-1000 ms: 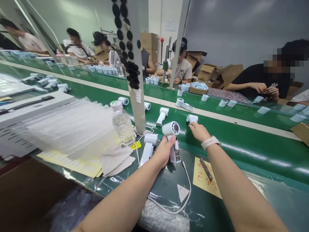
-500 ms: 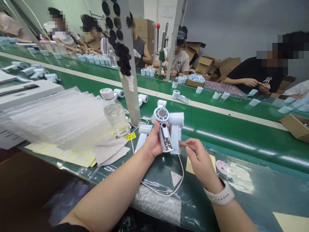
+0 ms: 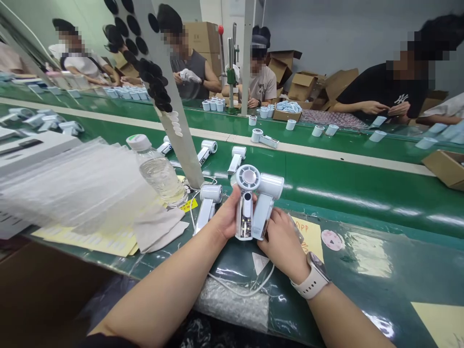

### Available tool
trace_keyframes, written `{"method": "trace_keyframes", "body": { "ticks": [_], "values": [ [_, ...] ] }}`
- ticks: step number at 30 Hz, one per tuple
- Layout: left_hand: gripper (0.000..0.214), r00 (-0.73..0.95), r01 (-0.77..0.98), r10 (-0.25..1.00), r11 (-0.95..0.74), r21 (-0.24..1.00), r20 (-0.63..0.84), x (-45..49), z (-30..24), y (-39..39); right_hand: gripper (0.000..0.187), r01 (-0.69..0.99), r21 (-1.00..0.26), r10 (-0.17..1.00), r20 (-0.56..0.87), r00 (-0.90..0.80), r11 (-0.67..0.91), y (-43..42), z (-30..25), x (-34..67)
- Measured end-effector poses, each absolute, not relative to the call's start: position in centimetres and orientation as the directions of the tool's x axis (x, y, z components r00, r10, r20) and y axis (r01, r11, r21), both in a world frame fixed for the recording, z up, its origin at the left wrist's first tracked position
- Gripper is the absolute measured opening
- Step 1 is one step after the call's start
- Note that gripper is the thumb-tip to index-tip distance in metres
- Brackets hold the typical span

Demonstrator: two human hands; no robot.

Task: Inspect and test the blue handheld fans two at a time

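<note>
My left hand (image 3: 229, 218) is closed around an upright handheld fan (image 3: 248, 178). Its round grille faces me, and the open handle shows a circuit board. Right beside it is a second handheld fan (image 3: 271, 186), its pale handle tilted. My right hand (image 3: 284, 241) has its fingers closed at the lower handle of this second fan; the fingertips are partly hidden. A white cable (image 3: 250, 293) loops on the table below and runs up behind my right hand. Another fan (image 3: 210, 194) stands left of my left hand, partly covered by my forearm.
A water bottle (image 3: 159, 169) stands by a slanted metal post (image 3: 181, 145). Plastic bags (image 3: 79, 179) and a grey cloth (image 3: 159, 229) lie left. More fans, such as one fan (image 3: 237, 158), rest on the green conveyor (image 3: 326, 174). Several co-workers sit across it. A yellow note (image 3: 311, 237) lies right.
My right hand has moved left and its fingers have closed in at the second fan's handle. That fan now leans more, and the held fan stands straighter. The camera view has shifted.
</note>
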State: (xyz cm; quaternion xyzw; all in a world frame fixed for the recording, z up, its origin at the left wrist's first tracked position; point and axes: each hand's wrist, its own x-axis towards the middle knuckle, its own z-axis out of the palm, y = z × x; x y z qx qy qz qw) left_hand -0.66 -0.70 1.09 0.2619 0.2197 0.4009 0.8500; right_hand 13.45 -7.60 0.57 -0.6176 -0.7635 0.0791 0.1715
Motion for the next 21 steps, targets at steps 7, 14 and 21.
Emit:
{"method": "trace_keyframes", "body": {
  "ticks": [7, 14, 21],
  "values": [
    [0.056, 0.597, -0.470, 0.760, 0.590, 0.657, -0.255, -0.6, 0.2, -0.7, 0.023, 0.900, -0.393, 0.982, 0.093, -0.164, 0.188, -8.0, 1.5, 13.5],
    [0.064, 0.357, -0.684, 0.920, 0.377, 0.625, -0.164, -1.5, 1.8, 0.2, 0.022, 0.464, -0.881, 0.940, -0.229, -0.252, -0.091, -8.3, 1.9, 14.5],
    [0.072, 0.257, -0.732, 0.966, 0.207, 0.649, -0.018, -1.3, 2.4, -0.1, 0.020, 0.085, -0.978, 0.937, -0.205, -0.284, -0.188, -8.6, 1.3, 12.8]
  ]
}}
